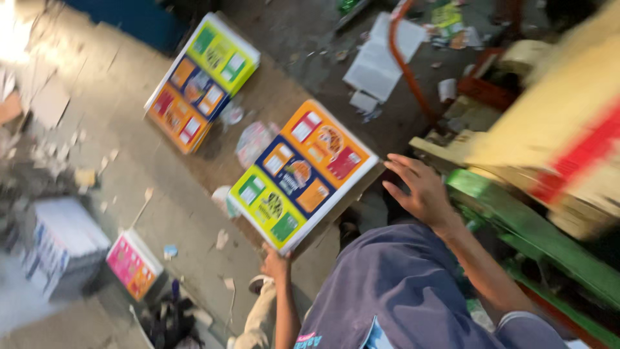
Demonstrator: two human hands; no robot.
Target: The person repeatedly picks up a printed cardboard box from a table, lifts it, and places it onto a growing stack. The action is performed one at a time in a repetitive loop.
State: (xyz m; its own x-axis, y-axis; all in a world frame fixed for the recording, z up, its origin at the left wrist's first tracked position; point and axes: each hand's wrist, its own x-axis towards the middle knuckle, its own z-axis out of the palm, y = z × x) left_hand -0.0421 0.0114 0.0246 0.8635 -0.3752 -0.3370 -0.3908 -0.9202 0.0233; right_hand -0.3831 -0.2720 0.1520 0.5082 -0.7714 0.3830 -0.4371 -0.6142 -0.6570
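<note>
Head view, left to right: a pink sheet stack (134, 265) lies on the floor (129, 168), another printed stack (202, 81) farther up. Left hand (276, 264) pinches the near corner of the colourful printed sheets (301, 173), held above the floor; right hand (421, 187), fingers spread, hovers just beside their right edge.
</note>
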